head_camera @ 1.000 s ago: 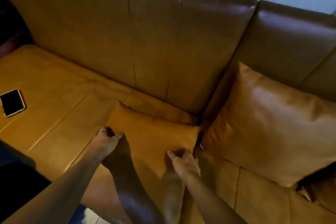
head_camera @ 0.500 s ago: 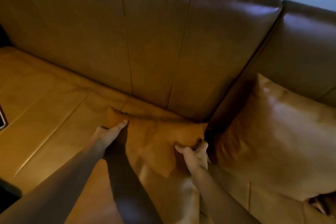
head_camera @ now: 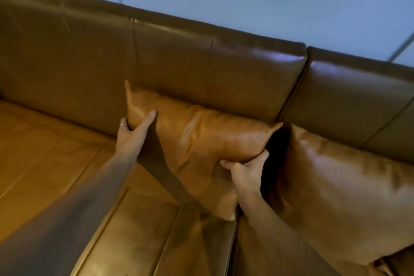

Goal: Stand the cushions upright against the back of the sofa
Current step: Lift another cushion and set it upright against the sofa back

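Both hands grip one cushion (head_camera: 201, 141): left hand (head_camera: 132, 136) near its top corner, right hand (head_camera: 248, 170) pinching its side. Best to push the top back onto the sofa back (head_camera: 179, 63), then let go gently.

Cushion (head_camera: 201, 141) raised from flat on seat, now tilted up against sofa back (head_camera: 179, 69)

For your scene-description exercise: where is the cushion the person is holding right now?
In the head view it is mid-frame: the held cushion leans on the sofa back, between left hand and right hand, beside the second cushion.
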`<state>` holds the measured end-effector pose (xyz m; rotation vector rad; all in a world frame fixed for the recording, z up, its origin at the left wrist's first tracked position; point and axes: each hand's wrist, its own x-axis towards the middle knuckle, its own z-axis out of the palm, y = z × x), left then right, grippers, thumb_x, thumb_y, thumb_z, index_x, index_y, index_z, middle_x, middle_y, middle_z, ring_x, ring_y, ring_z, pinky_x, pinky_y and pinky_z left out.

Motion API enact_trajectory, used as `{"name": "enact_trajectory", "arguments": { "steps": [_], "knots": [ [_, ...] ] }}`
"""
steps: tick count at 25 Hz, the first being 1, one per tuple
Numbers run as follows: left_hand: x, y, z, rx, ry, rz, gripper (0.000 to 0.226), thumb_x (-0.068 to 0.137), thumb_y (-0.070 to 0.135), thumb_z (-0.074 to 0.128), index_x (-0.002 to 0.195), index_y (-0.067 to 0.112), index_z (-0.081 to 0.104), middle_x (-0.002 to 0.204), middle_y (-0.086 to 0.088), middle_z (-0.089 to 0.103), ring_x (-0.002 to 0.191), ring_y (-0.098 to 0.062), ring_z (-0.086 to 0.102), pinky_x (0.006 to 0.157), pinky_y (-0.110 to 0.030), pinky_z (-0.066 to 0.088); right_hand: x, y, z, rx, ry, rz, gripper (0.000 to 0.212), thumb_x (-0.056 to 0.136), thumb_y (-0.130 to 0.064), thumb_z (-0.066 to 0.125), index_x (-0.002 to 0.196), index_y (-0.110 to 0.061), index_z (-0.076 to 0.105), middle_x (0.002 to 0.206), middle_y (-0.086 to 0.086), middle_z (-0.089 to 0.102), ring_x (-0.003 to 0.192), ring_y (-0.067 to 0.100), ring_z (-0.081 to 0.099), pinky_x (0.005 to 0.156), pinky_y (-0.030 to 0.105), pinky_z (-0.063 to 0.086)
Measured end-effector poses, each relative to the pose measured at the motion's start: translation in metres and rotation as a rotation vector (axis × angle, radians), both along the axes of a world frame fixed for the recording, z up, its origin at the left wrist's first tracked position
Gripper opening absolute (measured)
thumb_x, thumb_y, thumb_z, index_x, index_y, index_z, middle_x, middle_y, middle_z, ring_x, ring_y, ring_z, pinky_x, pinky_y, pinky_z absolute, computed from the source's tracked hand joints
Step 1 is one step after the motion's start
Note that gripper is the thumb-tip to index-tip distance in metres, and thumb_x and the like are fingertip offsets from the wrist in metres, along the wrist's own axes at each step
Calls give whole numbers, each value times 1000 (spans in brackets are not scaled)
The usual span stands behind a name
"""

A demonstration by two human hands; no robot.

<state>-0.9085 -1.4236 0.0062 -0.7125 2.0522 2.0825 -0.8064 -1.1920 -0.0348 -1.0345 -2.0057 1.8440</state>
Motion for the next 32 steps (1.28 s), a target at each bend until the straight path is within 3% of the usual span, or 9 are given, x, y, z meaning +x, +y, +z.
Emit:
{"name": "enact_trajectory", "arguments": {
  "steps": [7, 13, 17, 21, 23, 26, 29, 32],
  "knots": [
    [-12, 9, -9, 72, 13, -55, 91, 81, 51, 70, 154, 28, 20, 148, -3, 42, 126, -30, 45, 95, -46, 38, -5, 16, -6, 53, -19, 84, 105, 60, -17, 92, 141, -24, 25, 140, 9, 42, 131, 34, 45, 112, 53, 38],
    [-17, 1, -27, 113, 57, 26, 100, 76, 44, 77, 155, 27, 19, 150, -3, 42, 132, -30, 44, 108, -53, 37, -3, 11, -13, 132, 13, 63, 99, 59, -23, 94, 132, -34, 28, 137, 3, 47, 130, 29, 47, 111, 53, 40],
    [-25, -2, -36, 144, 84, 26, 101, 74, 42, 79, 155, 27, 21, 143, 1, 45, 124, -26, 47, 107, -55, 38, -14, 10, -19, 106, 9, 51, 106, 58, -21, 94, 139, -30, 26, 140, 5, 46, 132, 31, 47, 112, 52, 40],
    [-33, -3, -43, 112, 68, -26, 100, 75, 47, 77, 155, 30, 18, 152, -3, 40, 133, -32, 43, 108, -57, 37, -27, 15, -15, 61, -78, 87, 116, 65, -16, 93, 150, -22, 14, 150, 12, 35, 135, 35, 43, 106, 42, 39],
    [-33, 0, -38, 27, 61, -56, 101, 71, 53, 78, 153, 28, 24, 150, -4, 44, 132, -33, 45, 108, -56, 38, -29, 16, -11, 72, -121, 99, 121, 67, -19, 92, 154, -22, 8, 153, 12, 32, 136, 37, 43, 105, 42, 41],
    [-31, 1, -25, -153, 11, -45, 81, 81, 52, 71, 147, 18, 36, 145, -7, 49, 130, -34, 47, 108, -52, 39, -22, 16, 0, 151, -212, 180, 123, 71, -33, 90, 156, -21, 2, 158, 12, 29, 137, 39, 45, 107, 46, 43],
    [-16, -2, 3, -373, -93, -201, 67, 89, 53, 60, 139, 11, 46, 137, -10, 55, 123, -35, 53, 101, -49, 45, -11, 24, 22, 336, -430, 380, 112, 82, -51, 75, 158, -14, 3, 156, 15, 34, 137, 41, 46, 107, 48, 44],
    [21, 7, 41, -774, -49, -527, 41, 98, 46, 49, 120, 13, 58, 112, -2, 62, 98, -25, 60, 83, -40, 50, 3, 32, 63, 675, -607, 567, 70, 94, -55, 54, 145, -9, 38, 141, 14, 54, 129, 37, 54, 100, 45, 48]
  ]
}}
